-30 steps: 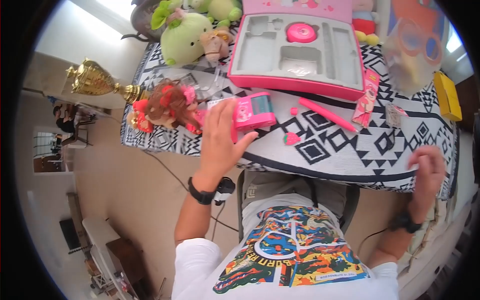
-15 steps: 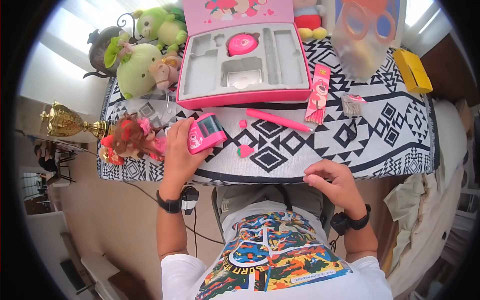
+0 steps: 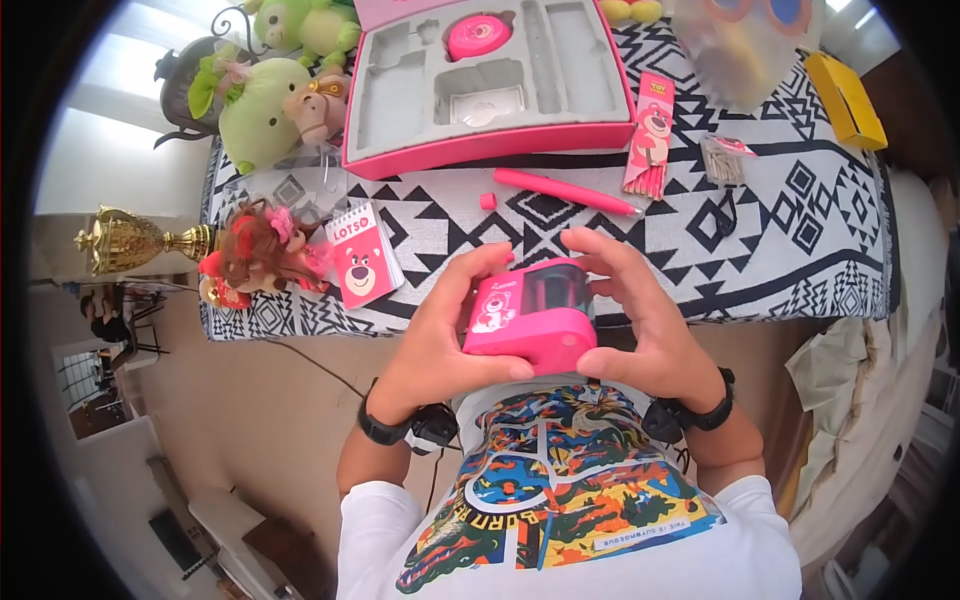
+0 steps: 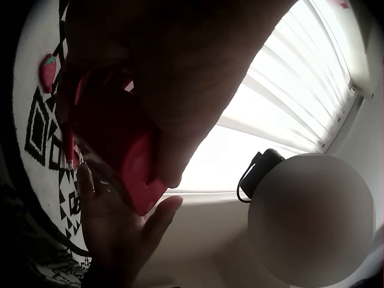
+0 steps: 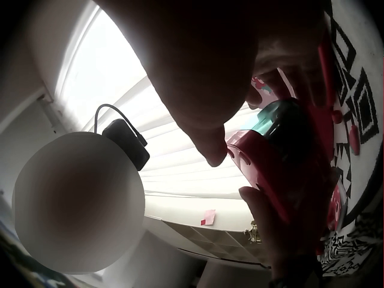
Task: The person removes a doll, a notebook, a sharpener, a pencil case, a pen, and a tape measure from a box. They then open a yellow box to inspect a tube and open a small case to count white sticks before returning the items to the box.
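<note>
A pink pencil sharpener with a bear print and a see-through dark bin is held up at the table's front edge, before the chest. My left hand grips its left side, thumb along the near face and fingers round the far side. Cupped round the opposite end is my right hand, its thumb at the near corner and its fingers curved beside the bin. The left wrist view has a strawberry-shaped piece on the cloth. A LOTSO notepad lies left of the hands.
Behind the hands a pink box with a grey moulded insert holds a round pink item. A pink pen-shaped stick, a pencil pack and a small bag lie rightward. Dolls and a gold trophy stand left.
My left hand has lifted the sharpener off the table and brought it rightward towards the chest. The right hand has come in from the right to its other side. The notepad is now uncovered.
</note>
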`<action>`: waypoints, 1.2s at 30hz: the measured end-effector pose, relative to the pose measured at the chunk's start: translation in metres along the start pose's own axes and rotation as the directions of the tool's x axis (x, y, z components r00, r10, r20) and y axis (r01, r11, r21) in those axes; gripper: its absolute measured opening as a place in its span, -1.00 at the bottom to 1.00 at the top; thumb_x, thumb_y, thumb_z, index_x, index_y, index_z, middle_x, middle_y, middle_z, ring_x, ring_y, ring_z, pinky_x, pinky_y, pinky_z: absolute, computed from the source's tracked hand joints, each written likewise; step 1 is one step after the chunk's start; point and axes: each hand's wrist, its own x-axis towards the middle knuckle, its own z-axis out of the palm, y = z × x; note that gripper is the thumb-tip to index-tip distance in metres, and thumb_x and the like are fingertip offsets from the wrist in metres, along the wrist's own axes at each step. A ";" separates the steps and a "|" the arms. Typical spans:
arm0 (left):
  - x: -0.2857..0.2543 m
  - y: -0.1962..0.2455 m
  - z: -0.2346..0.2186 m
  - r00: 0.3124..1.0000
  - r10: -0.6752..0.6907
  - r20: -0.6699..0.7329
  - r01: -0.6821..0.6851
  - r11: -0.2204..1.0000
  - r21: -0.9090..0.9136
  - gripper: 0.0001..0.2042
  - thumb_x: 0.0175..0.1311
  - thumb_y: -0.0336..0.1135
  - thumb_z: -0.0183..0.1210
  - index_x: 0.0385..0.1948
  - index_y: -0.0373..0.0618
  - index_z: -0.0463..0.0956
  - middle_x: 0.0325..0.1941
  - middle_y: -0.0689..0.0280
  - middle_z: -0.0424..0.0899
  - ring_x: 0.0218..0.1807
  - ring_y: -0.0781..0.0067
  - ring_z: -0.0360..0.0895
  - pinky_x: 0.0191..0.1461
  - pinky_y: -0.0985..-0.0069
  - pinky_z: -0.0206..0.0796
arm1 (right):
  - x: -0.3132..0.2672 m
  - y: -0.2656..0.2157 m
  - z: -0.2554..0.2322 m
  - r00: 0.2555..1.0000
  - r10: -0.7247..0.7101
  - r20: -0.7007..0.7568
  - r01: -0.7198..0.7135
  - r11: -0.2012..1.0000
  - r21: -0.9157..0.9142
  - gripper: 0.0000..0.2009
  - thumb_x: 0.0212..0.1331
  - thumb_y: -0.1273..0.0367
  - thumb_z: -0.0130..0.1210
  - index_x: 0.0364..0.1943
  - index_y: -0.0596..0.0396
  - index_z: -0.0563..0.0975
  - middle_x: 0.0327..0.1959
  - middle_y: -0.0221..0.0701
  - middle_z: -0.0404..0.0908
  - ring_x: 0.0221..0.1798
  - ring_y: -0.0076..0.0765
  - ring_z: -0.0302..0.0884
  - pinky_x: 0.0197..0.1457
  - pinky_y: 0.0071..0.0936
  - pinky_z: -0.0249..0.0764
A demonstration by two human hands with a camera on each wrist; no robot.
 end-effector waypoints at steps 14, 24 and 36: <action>0.013 0.011 0.006 0.924 0.372 0.089 -0.377 0.849 0.371 0.08 -0.30 -0.08 0.70 0.39 -0.17 0.28 0.19 0.09 0.49 0.17 0.09 0.50 0.26 0.24 0.36 | 0.001 -0.003 -0.006 0.992 -0.082 0.097 0.096 0.985 -0.146 -0.17 -0.07 0.34 0.46 0.38 0.13 0.33 0.37 -0.09 0.36 0.42 -0.01 0.35 0.46 -0.21 0.29; 0.049 0.038 -0.016 0.819 0.552 0.156 -0.547 0.671 0.501 0.04 -0.21 -0.03 0.64 0.41 -0.18 0.28 0.31 0.05 0.45 0.28 -0.08 0.40 0.37 0.14 0.30 | 0.053 -0.048 -0.010 0.955 -0.200 0.220 0.296 0.702 -0.648 -0.18 -0.17 0.38 0.42 0.34 0.15 0.35 0.22 -0.05 0.44 0.32 0.14 0.40 0.38 -0.09 0.39; 0.126 -0.002 -0.082 0.718 0.532 -0.448 -0.269 0.806 0.527 -0.40 0.19 -0.22 0.39 0.26 -0.22 0.42 0.06 0.09 0.65 0.16 0.13 0.58 0.26 0.28 0.36 | 0.208 -0.035 -0.039 0.992 -0.118 0.051 0.107 0.540 -0.835 -0.27 -0.08 0.28 0.39 0.29 0.16 0.44 0.23 -0.12 0.52 0.29 -0.02 0.48 0.37 -0.27 0.39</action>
